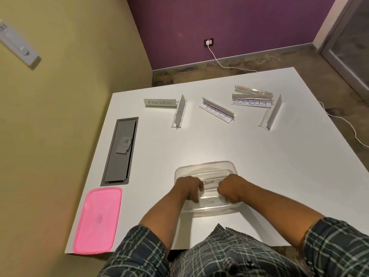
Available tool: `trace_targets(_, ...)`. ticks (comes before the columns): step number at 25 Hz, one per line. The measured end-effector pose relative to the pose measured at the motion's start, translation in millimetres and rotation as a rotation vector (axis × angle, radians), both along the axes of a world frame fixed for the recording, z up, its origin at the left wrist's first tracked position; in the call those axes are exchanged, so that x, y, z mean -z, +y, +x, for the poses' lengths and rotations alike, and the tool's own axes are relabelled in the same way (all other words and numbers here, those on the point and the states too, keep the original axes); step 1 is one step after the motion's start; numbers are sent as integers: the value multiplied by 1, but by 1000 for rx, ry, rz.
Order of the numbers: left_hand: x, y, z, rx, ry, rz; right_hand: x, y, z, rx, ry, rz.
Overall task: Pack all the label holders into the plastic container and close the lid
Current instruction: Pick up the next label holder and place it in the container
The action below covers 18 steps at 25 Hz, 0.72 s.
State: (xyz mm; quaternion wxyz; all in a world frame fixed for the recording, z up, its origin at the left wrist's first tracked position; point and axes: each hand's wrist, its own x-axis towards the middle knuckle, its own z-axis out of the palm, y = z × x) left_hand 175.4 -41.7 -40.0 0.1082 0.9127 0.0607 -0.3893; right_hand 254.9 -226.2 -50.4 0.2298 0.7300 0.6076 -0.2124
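Both my hands are down inside the clear plastic container [207,166] that sits on the white desk [259,156] right in front of me. My left hand [190,187] has its fingers curled tight round the left end of a label holder reading PANDA [209,182], and my right hand [229,189] is curled the same way round its right end, so I grip it from both sides. Just nearer to me in the same container lies another holder marked DOG [208,202], flat against the bottom. The pink lid [97,220] lies off to my left near the desk's front corner, well apart from the container. Across the far side of the desk the other label holders are still out: one reading SUPERMAN [159,102], a clear one [179,112] standing on edge and touching its right end, a slanted one [216,111] in the middle, one marked KOSAKSI [251,102] with another clear holder [253,91] just behind it, and a last one [270,113] tilted at the far right. A grey cable hatch [119,150] is set into the desk on my left
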Motion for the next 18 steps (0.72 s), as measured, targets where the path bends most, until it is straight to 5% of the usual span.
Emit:
trace_targets(10, -2, -10, 11, 278, -93, 126, 1, 0, 4, -25, 67, 21)
trace_targets(15, -39, -23, 63, 202, -519, 32, -18, -27, 39, 15, 205, 554)
trace_targets(18, -41, -41, 95, 80, -714, -13, -21, -50, 62, 282, 169, 945)
